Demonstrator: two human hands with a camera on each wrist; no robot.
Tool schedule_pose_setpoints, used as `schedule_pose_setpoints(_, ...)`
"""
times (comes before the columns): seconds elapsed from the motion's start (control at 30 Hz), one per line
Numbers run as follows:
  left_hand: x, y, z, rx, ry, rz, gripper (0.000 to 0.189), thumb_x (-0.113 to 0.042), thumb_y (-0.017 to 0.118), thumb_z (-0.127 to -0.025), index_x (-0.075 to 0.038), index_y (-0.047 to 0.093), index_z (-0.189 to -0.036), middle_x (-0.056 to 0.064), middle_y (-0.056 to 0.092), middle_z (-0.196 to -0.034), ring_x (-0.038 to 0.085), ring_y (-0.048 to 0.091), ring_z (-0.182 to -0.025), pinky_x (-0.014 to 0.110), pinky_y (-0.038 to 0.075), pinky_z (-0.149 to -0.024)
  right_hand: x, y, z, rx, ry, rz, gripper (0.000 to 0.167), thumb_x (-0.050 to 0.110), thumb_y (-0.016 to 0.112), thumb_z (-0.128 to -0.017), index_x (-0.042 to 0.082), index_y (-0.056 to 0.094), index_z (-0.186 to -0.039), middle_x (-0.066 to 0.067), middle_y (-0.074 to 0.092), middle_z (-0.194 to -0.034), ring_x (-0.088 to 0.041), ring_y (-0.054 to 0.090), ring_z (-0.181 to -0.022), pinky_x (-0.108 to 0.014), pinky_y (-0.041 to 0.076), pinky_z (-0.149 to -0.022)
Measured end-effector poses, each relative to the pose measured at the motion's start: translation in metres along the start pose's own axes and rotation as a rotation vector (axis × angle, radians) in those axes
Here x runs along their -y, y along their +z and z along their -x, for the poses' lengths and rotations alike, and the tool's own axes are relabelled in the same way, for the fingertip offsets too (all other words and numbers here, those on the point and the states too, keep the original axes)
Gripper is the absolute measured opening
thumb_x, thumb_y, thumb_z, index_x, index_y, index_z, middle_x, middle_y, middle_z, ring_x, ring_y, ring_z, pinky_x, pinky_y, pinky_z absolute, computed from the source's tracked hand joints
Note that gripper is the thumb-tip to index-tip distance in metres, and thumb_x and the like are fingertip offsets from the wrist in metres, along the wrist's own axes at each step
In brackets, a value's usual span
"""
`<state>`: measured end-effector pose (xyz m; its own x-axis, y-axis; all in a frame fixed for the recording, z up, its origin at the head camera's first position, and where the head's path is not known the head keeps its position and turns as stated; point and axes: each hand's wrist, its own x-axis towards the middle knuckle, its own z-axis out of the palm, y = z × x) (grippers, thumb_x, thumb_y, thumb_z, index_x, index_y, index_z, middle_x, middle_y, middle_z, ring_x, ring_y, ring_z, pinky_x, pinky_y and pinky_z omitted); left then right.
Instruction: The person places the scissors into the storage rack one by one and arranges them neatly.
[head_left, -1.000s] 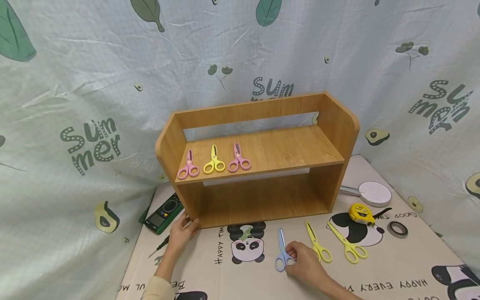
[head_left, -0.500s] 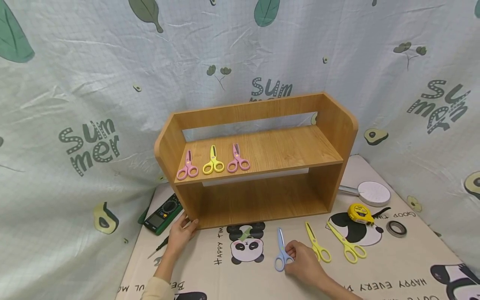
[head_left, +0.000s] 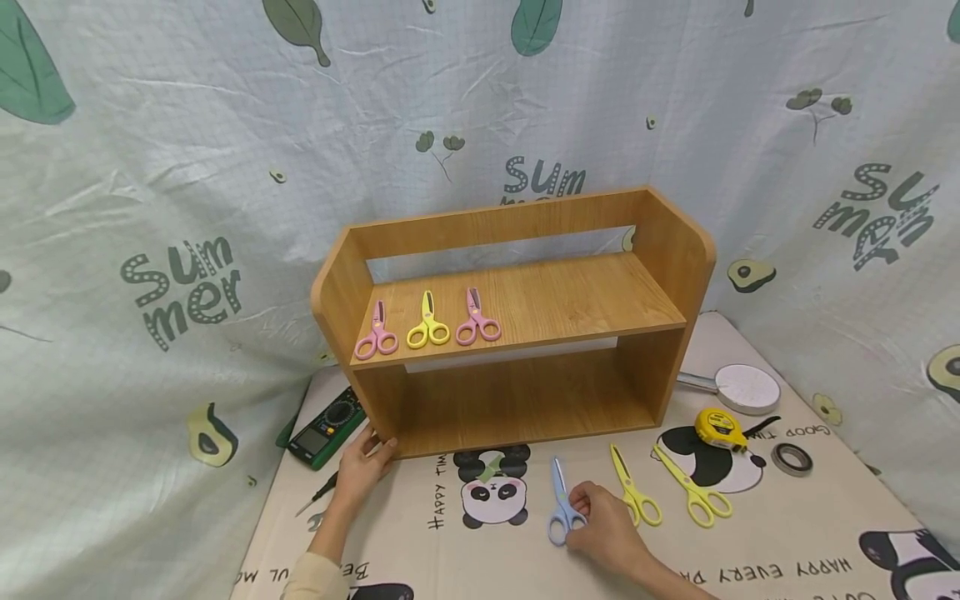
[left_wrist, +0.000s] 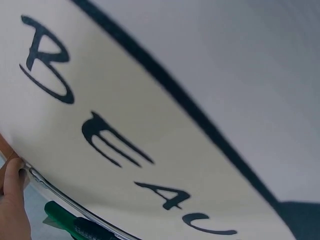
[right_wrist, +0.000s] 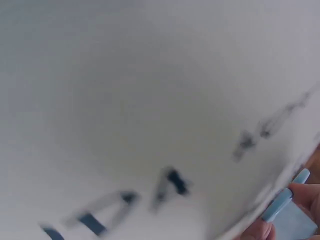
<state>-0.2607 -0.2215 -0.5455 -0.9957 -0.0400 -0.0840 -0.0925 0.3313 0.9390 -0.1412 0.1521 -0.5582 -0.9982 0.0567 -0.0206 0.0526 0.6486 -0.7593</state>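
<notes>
My right hand pinches the right finger ring of a pair of light blue scissors near the front of the table. Their blades point toward the shelf. In the right wrist view, fingertips grip the blue scissors handle. At the lower left corner of a two-tier wooden shelf, my left hand holds the side panel, thumb at the front. On the upper tier, at the left, lie pink scissors, yellow scissors and a second pink pair.
Yellow scissors and another yellow pair lie right of my right hand. Beyond them are a yellow tape measure, a black tape roll and a round white-faced object with a handle. A multimeter and a screwdriver lie left.
The blue scissors have shifted slightly left and turned a little, with my right hand moving along. My left hand stays at the shelf corner.
</notes>
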Motion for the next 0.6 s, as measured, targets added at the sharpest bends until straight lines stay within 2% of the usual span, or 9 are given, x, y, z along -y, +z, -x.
schedule_pose_setpoints(0.17, -0.002, 0.0, -0.001, 0.001, 0.005, -0.006, 0.071, -0.014, 0.061, -0.105, -0.005, 0.023, -0.165, 0.034, 0.036, -0.161, 0.048, 0.052, -0.14, 0.049, 0.057, -0.105, 0.02, -0.014, 0.004, -0.005, -0.034, -0.022, 0.046, -0.008, 0.082, -0.057, 0.006, 0.066, -0.098, 0.001, 0.061, -0.085, -0.013, 0.054, -0.08, -0.019, 0.048, -0.066)
schedule_pose_setpoints(0.37, 0.001, 0.0, -0.002, -0.001, 0.004, -0.003, 0.072, -0.015, 0.061, -0.105, -0.005, 0.023, -0.165, 0.034, 0.036, -0.161, 0.048, 0.052, -0.139, 0.049, 0.056, -0.106, 0.054, -0.041, 0.011, 0.052, 0.0, -0.026, 0.048, -0.004, 0.091, -0.061, 0.005, 0.067, -0.102, 0.0, 0.063, -0.089, -0.014, 0.055, -0.083, -0.021, 0.052, -0.07)
schedule_pose_setpoints(0.6, -0.002, 0.0, 0.001, 0.0, -0.002, -0.004, 0.071, -0.015, 0.061, -0.105, -0.005, 0.024, -0.165, 0.034, 0.037, -0.161, 0.047, 0.054, -0.138, 0.046, 0.058, -0.104, 0.083, -0.074, 0.015, 0.059, 0.004, -0.029, 0.048, -0.004, 0.091, -0.063, 0.006, 0.067, -0.104, 0.0, 0.064, -0.089, -0.016, 0.058, -0.085, -0.024, 0.057, -0.074)
